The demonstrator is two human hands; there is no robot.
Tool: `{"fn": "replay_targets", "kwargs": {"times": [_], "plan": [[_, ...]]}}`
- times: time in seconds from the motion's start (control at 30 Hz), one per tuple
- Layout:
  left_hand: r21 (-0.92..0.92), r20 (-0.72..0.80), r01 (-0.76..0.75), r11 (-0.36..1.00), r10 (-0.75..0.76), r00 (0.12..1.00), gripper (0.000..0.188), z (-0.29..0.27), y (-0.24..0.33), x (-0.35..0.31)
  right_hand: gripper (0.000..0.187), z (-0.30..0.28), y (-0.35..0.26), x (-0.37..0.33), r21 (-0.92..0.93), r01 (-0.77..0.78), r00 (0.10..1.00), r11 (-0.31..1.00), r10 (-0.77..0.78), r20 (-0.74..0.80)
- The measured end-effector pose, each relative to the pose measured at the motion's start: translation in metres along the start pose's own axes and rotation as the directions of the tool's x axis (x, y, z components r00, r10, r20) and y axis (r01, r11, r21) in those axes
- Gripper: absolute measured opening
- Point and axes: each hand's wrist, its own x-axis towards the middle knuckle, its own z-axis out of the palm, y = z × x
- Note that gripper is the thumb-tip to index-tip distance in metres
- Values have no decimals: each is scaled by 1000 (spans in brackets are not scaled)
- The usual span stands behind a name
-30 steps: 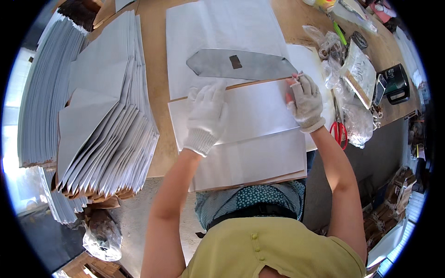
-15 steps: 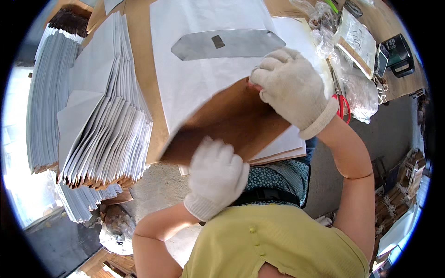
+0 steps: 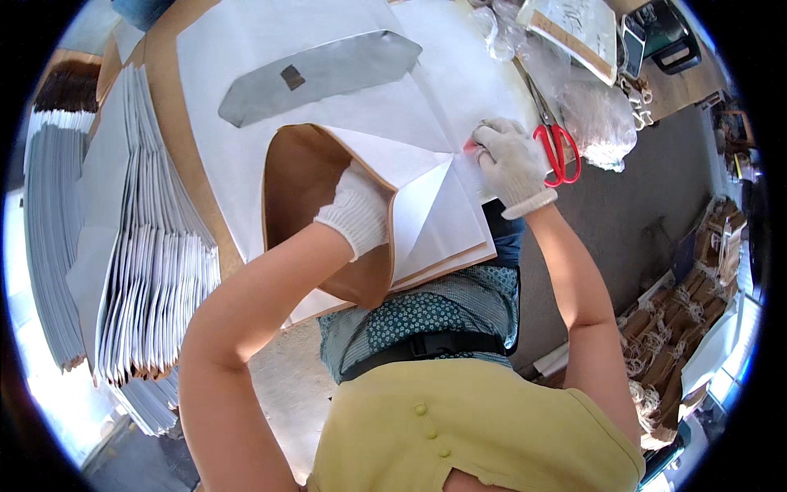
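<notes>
I see my left hand [image 3: 358,215], in a white knit glove, pushed into the open mouth of a paper bag [image 3: 328,221], white outside and brown inside. The fingers are buried in the bag, so I cannot tell how far they spread. The bag lies on the tabletop [image 3: 172,107], on top of a large white sheet [image 3: 246,49] that carries a grey cut-out shape [image 3: 320,74]. My right hand [image 3: 510,164], gloved too, is curled narrow and pressed onto the bag's white edge, with something small and red at its fingertips. Red-handled scissors [image 3: 557,148] lie just beside that hand. A stack of flat bags [image 3: 147,246] sits to the left.
</notes>
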Motion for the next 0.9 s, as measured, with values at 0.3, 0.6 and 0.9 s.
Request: {"fn": "replay_targets", "kwargs": {"times": [0.3, 0.6, 0.9], "plan": [[-43, 595, -135, 990, 134, 793, 58, -73, -35, 1, 48, 30, -53, -40, 202, 76, 997, 976, -77, -2], [-666, 313, 329, 669, -150, 938, 45, -97, -90, 10, 61, 37, -66, -40, -86, 148, 987, 985, -141, 84], [-228, -8, 200, 953, -207, 978, 49, -73, -75, 11, 53, 48, -84, -82, -85, 500, 842, 862, -462, 278]]}}
